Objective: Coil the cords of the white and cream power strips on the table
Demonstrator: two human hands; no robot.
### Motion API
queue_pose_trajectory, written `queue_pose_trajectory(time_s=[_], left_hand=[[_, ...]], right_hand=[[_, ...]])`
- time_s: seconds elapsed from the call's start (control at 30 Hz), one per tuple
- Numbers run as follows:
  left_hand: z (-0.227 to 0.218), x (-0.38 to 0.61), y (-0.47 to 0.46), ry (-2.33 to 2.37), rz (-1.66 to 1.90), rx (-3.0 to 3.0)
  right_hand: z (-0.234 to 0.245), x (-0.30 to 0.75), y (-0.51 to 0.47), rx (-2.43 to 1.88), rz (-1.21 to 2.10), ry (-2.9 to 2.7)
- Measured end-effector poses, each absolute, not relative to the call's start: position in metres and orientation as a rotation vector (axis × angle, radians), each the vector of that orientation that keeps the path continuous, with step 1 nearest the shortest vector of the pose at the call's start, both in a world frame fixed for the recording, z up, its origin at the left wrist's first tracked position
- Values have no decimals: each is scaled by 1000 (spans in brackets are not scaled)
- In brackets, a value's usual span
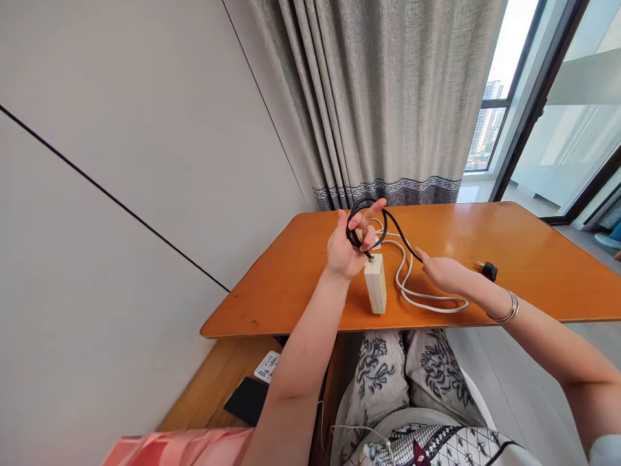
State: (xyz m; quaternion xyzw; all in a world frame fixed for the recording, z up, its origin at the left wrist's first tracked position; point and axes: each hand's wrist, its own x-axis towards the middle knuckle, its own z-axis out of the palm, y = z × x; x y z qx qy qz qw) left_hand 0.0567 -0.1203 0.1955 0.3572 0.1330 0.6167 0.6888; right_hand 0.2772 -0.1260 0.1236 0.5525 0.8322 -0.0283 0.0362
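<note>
Bare forearms, patterned clothes

The left hand wears nothing; the right hand has thin silver bangles at the wrist. White trousers carry a black floral print, under a black-and-white patterned top.

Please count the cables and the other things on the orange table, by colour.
Black cable, looped in left hand, with black plug: 1
White cable, near right hand: 1
Cream power strip: 1
Total on the table: 3
</note>
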Motion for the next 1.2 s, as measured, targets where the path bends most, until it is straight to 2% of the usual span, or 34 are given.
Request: queue_pose_trajectory(time_s=[0.23, 0.47, 0.63, 0.77, 0.9, 1.07, 1.2], left_hand=[[184, 65, -115, 395, 1367, 926], [177, 77, -112, 483, 1367, 982], [178, 84, -120, 464, 1337, 995], [177, 89, -123, 489, 1333, 1055], [175, 87, -122, 527, 1133, 1233], [179, 81, -121, 440, 1029, 1158], [184, 79, -120, 388, 1029, 1121]], right_hand=[[146, 258, -148, 1736, 409, 2442], [176, 243, -182, 1316, 697, 2822], [193, 242, -172, 1198, 887, 3209], [211, 242, -156, 1283, 813, 3377], [234, 246, -142, 1467, 561, 3464], [241, 259, -120, 1208, 182, 3551], [230, 266, -109, 1232, 205, 3471]])
